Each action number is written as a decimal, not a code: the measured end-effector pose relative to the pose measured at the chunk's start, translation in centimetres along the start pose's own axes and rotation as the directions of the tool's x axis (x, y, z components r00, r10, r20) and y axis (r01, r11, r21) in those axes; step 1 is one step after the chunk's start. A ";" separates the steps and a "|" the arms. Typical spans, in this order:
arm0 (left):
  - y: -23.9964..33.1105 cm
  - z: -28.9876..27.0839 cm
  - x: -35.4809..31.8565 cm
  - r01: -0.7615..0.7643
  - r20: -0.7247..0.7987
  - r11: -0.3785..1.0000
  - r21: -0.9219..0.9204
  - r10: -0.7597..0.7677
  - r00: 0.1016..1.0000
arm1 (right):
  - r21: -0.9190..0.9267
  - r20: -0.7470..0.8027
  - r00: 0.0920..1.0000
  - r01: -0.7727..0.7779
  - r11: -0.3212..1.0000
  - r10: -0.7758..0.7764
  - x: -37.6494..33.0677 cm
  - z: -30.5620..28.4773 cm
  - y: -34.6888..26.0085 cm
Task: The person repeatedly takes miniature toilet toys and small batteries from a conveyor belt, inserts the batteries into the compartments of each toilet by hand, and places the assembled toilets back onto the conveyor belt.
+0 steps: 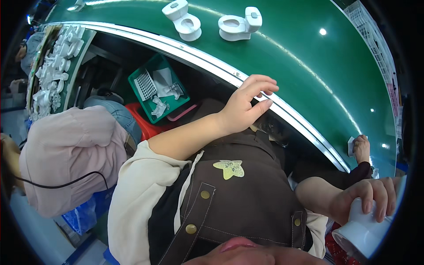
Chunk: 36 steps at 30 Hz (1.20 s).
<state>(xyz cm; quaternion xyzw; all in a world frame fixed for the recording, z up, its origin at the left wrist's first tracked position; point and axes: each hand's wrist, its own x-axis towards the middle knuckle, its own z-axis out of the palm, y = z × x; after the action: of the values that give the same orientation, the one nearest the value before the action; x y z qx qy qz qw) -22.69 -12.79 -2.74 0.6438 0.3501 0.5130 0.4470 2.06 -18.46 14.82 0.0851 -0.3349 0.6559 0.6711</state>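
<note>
My left hand (248,102) hovers at the metal rim (207,62) of the green conveyor belt (300,57), its fingers loosely curled and apart with nothing in them. Low at the right, my right hand (369,198) grips a white plastic toy-toilet part (360,232). Two small white toy toilets (184,21) (240,24) stand on the belt at the far side, well beyond my left hand. My brown apron (238,198) fills the lower middle.
Below the belt's edge, a green basket (137,81) with white plastic parts sits on a red stool (148,126). A person in pink (66,154) sits at my left beside a rack of white parts (53,66). Another person's hand (362,148) rests on the belt at right.
</note>
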 end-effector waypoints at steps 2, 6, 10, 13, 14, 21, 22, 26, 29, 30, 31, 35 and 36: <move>-0.4 -0.2 0.0 -0.001 -0.005 1.000 -0.003 0.001 1.000 | -0.088 -0.033 0.999 -0.046 0.995 0.043 0.7 0.5 0.1; -1.2 -0.7 0.3 -0.028 -0.025 0.998 0.048 0.029 0.999 | -0.201 -0.094 0.996 -0.027 0.979 0.008 0.8 -2.5 0.5; -1.8 -1.6 0.0 0.006 -0.063 0.998 0.059 -0.002 0.998 | -0.803 -0.300 0.937 -0.147 0.578 -0.180 3.3 -10.8 6.7; -1.7 -1.7 0.0 0.011 -0.053 0.995 0.097 -0.006 0.999 | -0.937 -0.342 0.934 -0.347 0.039 0.101 4.3 -18.9 10.0; -1.6 -1.8 -0.2 0.008 -0.045 0.993 0.116 -0.003 0.999 | -0.971 -0.197 0.976 -0.182 -0.155 0.088 4.2 -19.8 10.9; -2.7 -2.3 -0.8 0.016 -0.056 0.996 0.093 -0.011 0.998 | -0.889 -0.131 0.965 -0.012 -0.457 0.229 5.4 -19.9 10.9; -2.7 -2.2 -0.7 -0.004 -0.057 0.994 0.109 0.011 0.998 | -0.930 -0.092 0.983 -0.028 -0.367 0.158 5.7 -19.6 10.7; -2.8 -1.7 0.5 0.013 -0.030 0.992 0.126 -0.010 1.000 | -0.836 -0.223 0.931 -0.030 -0.548 0.289 5.9 -20.9 10.0; -2.8 -1.0 1.9 0.102 0.014 0.988 0.117 -0.105 0.994 | -0.950 -0.271 0.961 -0.256 -0.179 0.062 6.0 -21.9 8.7; -2.9 -0.7 2.7 0.061 0.049 0.986 0.155 -0.070 0.996 | -0.949 -0.271 0.961 -0.257 -0.183 0.060 6.0 -21.9 8.0; -3.2 -0.4 3.6 0.018 0.086 0.982 0.190 -0.035 0.996 | -0.944 -0.330 0.943 -0.330 0.026 -0.035 6.0 -21.9 7.2; -6.2 2.8 8.4 -0.344 0.159 0.768 0.539 0.309 0.938 | -0.707 -0.624 0.769 -0.481 0.519 -0.137 4.8 -23.3 4.1; -7.2 3.6 9.4 -0.462 0.301 0.584 0.668 0.357 0.885 | -0.509 -0.742 0.669 -0.506 0.696 -0.056 4.2 -24.7 3.3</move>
<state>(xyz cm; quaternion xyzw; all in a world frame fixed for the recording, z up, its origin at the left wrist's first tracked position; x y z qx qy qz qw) -16.98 -2.43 -6.42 0.8624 0.3340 0.3772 0.0483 7.00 -0.89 -2.70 -0.4713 -0.2738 0.5493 0.6334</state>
